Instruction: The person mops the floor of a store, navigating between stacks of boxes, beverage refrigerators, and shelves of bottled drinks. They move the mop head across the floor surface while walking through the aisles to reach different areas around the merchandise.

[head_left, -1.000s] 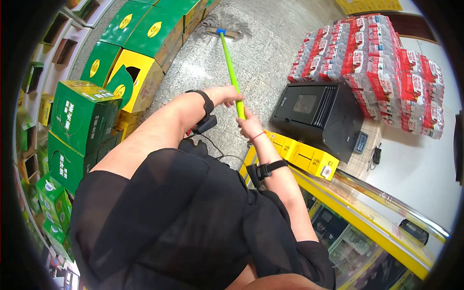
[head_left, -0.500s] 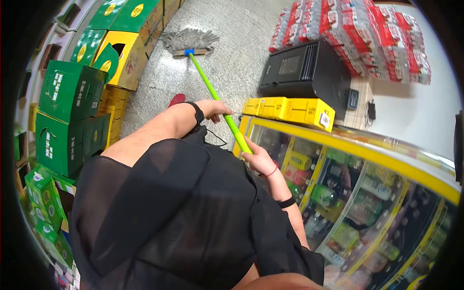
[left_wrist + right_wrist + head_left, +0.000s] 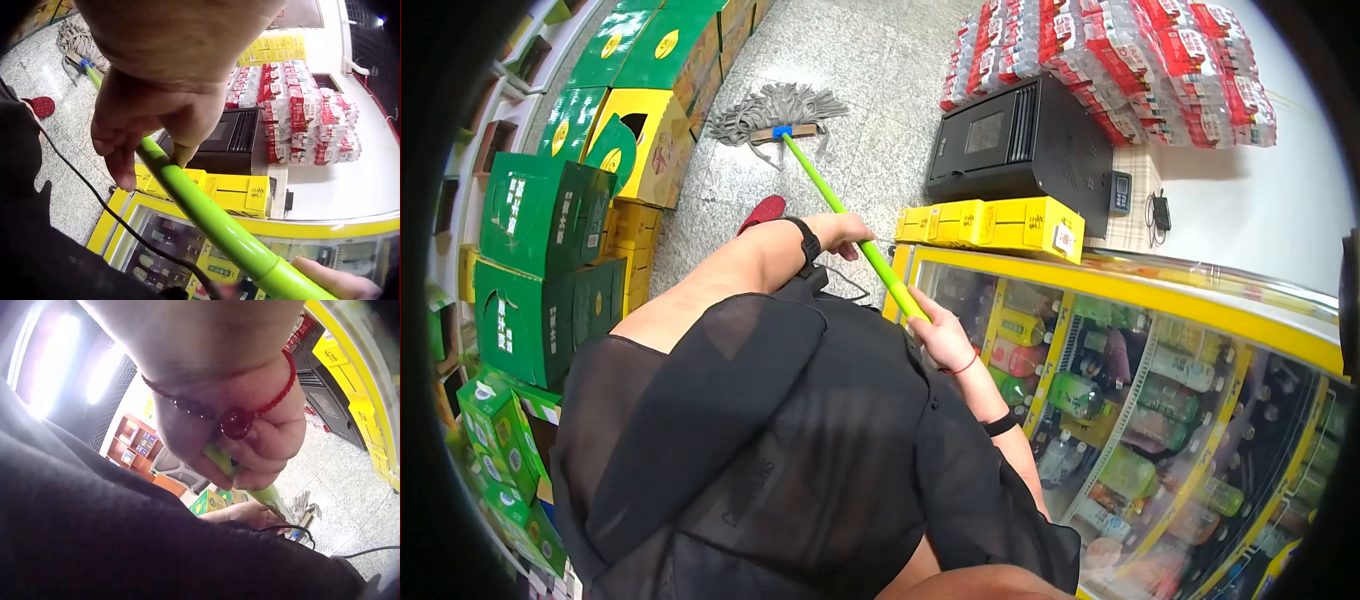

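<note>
Speckled floor [image 3: 880, 80] lies open between stacked green cartons [image 3: 540, 230] (print too small to read) and the yellow-edged drinks cooler [image 3: 1160, 292]. The mop [image 3: 825, 190] slants across it, head down near the cartons. The left hand [image 3: 845, 232] curls round its green handle midway; the right hand [image 3: 940, 338] grips the upper end, beside the cooler's edge.

The grey speckled floor [image 3: 880, 70] has a mop [image 3: 820, 180] with its stringy end lying flat at the far left. Green and yellow boxes [image 3: 540, 240] stand piled along the left edge, with a red slipper [image 3: 762, 212] near them. A black machine [image 3: 1020, 140] and packs of bottles [image 3: 1140, 60] sit at the far right.
</note>
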`<state>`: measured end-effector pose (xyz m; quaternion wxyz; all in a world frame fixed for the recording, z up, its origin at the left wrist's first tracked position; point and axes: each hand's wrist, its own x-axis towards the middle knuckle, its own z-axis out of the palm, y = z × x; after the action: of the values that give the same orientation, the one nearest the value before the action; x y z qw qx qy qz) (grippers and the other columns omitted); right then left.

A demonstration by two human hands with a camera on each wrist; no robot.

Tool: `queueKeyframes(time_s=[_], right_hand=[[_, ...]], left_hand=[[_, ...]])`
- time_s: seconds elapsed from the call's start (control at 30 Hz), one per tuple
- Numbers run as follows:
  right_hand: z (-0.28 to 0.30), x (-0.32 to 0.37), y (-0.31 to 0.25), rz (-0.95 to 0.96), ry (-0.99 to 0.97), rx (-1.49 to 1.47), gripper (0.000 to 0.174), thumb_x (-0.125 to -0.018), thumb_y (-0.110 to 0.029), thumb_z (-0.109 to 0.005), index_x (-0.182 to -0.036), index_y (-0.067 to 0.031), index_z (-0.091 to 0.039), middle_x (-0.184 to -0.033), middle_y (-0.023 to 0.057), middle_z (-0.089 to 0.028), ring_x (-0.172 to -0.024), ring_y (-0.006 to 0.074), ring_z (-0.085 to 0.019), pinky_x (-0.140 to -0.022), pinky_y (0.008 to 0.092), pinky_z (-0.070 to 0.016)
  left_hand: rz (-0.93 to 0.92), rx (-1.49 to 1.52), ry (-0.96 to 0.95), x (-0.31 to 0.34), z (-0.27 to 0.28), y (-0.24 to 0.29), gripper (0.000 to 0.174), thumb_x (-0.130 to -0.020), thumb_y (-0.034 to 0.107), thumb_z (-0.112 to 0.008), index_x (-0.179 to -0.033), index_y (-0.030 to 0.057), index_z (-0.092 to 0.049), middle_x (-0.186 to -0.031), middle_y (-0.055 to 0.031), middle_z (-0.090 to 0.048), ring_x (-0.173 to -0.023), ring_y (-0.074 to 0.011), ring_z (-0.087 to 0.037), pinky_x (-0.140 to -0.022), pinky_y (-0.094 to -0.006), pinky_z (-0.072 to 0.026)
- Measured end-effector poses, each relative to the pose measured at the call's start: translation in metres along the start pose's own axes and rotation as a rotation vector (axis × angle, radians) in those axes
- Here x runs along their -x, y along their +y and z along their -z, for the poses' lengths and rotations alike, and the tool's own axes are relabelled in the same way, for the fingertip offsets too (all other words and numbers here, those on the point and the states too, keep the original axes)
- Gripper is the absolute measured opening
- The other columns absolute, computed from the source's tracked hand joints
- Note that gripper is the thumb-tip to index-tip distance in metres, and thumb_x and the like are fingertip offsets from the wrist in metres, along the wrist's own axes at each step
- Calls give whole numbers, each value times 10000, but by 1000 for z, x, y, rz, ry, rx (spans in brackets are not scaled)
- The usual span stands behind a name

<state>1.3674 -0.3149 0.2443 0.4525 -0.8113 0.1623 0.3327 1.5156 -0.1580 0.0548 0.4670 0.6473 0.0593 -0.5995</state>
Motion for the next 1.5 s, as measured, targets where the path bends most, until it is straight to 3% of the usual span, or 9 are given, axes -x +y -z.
queueKeyframes(time_s=[0.27,0.37,0.6,0.7,1.0,1.07,1.23,1.3,1.5], right_hand=[[-6,-157,-99,90,12,147,536,-803,-198,-545,-1293,-37,-397,-802,133,-607,-602,170,-567,-594,289,-465],[-5,-232,-138,196,49,127,537,-814,-161,-545,-1308,-31,-379,-733,37,-559,-522,100,-493,-504,250,-424],[1,-350,-219,269,115,184,552,-810,-168,-541,-1303,5,-363,-732,59,-576,-540,115,-532,-506,260,-431],[5,-360,-238,243,101,176,563,-815,-195,-532,-1313,-5,-350,-719,70,-578,-544,128,-539,-527,272,-448],[0,-290,-157,186,80,263,573,-826,-210,-534,-1342,-69,-329,-763,95,-581,-560,143,-541,-554,279,-458],[2,-254,-140,78,40,198,576,-820,-294,-514,-1320,-64,-346,-1017,248,-577,-923,371,-571,-805,390,-438],[-6,-149,-90,25,42,95,568,-834,-247,-527,-1337,-70,-330,-950,168,-607,-674,212,-588,-649,317,-470],[-13,-107,-62,-3,43,17,548,-849,-166,-514,-1349,-63,-316,-769,41,-550,-564,106,-492,-545,262,-433],[-37,3,10,-13,77,-244,581,-848,-149,-536,-1363,-56,-281,-734,9,-507,-566,85,-461,-530,228,-408]], left_hand=[[-124,55,254,-51,150,57,345,-837,332,-469,-843,9,-590,-649,-125,-610,-502,-231,-593,-439,-392,-409],[-160,129,315,-48,214,95,363,-825,329,-494,-889,-19,-572,-750,-150,-608,-563,-267,-592,-495,-419,-453],[-196,121,419,-20,309,168,343,-815,254,-523,-958,-57,-547,-860,-167,-587,-713,-281,-588,-555,-396,-496],[-245,99,462,-47,327,165,408,-810,401,-528,-903,9,-589,-780,-115,-614,-616,-218,-595,-474,-364,-382],[-190,-243,269,-73,261,131,398,-837,336,-512,-876,-50,-605,-777,-159,-615,-614,-261,-632,-521,-379,-473],[-183,-332,136,-68,229,123,379,-822,277,-499,-958,-69,-569,-905,-159,-622,-553,-246,-631,-535,-390,-512],[-66,-456,-111,-27,140,101,440,-833,326,-476,-1128,2,-517,-1155,-174,-522,-718,-261,-650,-501,-376,-457],[-72,-475,-159,-28,104,82,476,-837,351,-468,-1169,11,-488,-1202,-182,-495,-774,-269,-651,-508,-374,-447],[95,-657,-512,-1,8,53,596,-855,440,-405,-1330,86,-342,-1304,-220,-409,-1039,-299,-564,-939,-427,-329]])
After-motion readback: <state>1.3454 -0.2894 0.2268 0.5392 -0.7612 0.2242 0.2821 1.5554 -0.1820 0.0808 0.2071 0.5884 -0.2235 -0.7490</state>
